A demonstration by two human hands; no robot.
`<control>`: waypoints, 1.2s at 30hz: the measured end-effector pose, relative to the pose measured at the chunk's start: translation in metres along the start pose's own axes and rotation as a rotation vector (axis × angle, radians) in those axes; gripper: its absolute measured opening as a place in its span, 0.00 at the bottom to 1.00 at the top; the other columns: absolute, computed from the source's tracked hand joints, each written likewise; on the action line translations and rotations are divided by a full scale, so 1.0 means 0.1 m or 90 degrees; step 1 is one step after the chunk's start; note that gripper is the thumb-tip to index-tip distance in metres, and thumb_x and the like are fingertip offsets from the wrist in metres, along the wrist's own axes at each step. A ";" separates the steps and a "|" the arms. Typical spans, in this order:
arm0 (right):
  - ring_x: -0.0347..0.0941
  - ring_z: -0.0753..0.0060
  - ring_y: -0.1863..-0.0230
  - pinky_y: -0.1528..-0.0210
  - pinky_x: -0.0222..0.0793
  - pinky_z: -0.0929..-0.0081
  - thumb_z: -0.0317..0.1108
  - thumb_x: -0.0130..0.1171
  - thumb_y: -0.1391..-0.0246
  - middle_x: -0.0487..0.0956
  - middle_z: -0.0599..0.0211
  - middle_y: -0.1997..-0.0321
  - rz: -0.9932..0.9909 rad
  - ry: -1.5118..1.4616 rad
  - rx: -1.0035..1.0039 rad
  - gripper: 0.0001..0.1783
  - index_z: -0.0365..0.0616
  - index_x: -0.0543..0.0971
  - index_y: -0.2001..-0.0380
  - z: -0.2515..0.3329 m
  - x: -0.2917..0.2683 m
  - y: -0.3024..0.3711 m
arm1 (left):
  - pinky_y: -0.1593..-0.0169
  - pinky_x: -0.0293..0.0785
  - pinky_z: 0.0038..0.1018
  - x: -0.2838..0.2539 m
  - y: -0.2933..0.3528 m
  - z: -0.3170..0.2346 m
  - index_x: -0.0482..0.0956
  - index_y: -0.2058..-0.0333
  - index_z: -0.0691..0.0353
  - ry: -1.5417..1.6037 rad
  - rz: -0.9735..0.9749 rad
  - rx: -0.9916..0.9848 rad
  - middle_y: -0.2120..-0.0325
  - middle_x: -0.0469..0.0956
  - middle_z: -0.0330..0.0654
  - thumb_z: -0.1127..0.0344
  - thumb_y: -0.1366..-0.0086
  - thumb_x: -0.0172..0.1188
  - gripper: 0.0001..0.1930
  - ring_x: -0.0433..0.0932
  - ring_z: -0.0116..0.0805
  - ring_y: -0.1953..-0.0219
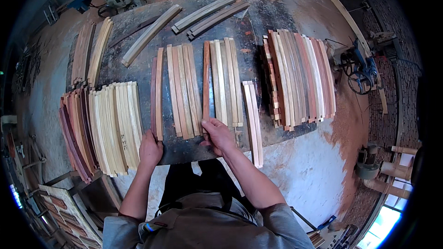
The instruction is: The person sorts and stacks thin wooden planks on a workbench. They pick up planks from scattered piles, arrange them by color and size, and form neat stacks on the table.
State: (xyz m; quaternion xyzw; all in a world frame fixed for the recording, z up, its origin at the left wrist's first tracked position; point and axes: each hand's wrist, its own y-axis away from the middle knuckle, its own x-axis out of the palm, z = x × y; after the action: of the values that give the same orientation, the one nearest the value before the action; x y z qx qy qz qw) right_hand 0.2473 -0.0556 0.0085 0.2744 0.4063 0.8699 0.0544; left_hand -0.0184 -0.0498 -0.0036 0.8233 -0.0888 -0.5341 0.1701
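My right hand (217,136) pinches the near end of a reddish-brown wooden strip (206,80) between thumb and fingers. That strip lies lengthwise between a group of brown strips (181,92) and a group of paler strips (224,83). At the table's near edge, my left hand (151,149) is closed at the lower end of a dark red strip (153,94); its fingertips are partly hidden. Beside that strip, almost touching, lies a light brown strip (159,94). A short pair of pale pinkish strips (252,122) sits right of my right hand.
The dark worktable (180,154) carries a tall stack of mixed strips (300,78) at right and pale strips (115,127) with dark red ones (78,131) at left. Loose bundles (203,14) lie at the far side. A machine with a blue wheel (357,71) stands off to the right.
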 end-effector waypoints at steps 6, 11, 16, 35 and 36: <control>0.75 0.63 0.56 0.53 0.76 0.57 0.45 0.53 0.35 0.78 0.61 0.57 0.223 -0.234 0.068 0.21 0.41 0.73 0.48 -0.22 -0.22 0.18 | 0.56 0.73 0.51 0.10 0.03 0.08 0.70 0.56 0.69 0.062 -0.040 -0.013 0.64 0.77 0.59 0.71 0.42 0.55 0.15 0.77 0.63 0.62; 0.77 0.51 0.59 0.56 0.75 0.54 0.48 0.51 0.34 0.79 0.55 0.59 0.271 -0.280 0.100 0.23 0.43 0.71 0.46 -0.26 -0.29 0.16 | 0.64 0.76 0.34 -0.10 0.10 0.22 0.69 0.50 0.69 0.515 0.069 -0.081 0.66 0.80 0.50 0.77 0.46 0.47 0.21 0.79 0.42 0.71; 0.77 0.63 0.72 0.68 0.77 0.63 0.43 0.50 0.32 0.79 0.57 0.66 0.114 -0.164 -0.029 0.16 0.48 0.70 0.47 -0.04 -0.08 0.07 | 0.78 0.70 0.27 -0.18 0.25 0.06 0.66 0.52 0.68 0.903 0.095 -0.134 0.69 0.77 0.45 0.77 0.47 0.46 0.21 0.75 0.32 0.79; 0.73 0.81 0.68 0.65 0.72 0.80 0.36 0.43 0.30 0.77 0.69 0.65 0.062 0.303 -0.227 0.23 0.40 0.62 0.36 -0.91 0.21 0.41 | 0.65 0.73 0.22 0.33 0.77 -0.56 0.52 0.31 0.59 0.772 0.149 0.038 0.58 0.75 0.41 0.73 0.30 0.46 0.30 0.73 0.24 0.67; 0.74 0.79 0.65 0.62 0.73 0.79 0.35 0.43 0.30 0.78 0.67 0.63 0.055 0.354 -0.277 0.24 0.40 0.62 0.35 -0.90 0.21 0.41 | 0.64 0.73 0.22 0.29 0.78 -0.58 0.53 0.31 0.59 0.733 0.148 0.027 0.57 0.76 0.41 0.73 0.30 0.46 0.30 0.74 0.24 0.65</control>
State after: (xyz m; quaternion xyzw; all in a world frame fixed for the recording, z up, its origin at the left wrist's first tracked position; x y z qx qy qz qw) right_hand 0.1883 -0.1369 0.0008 0.0262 0.1990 0.9789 -0.0379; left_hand 0.0486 -0.1208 0.0226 0.9690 -0.0826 0.0232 0.2319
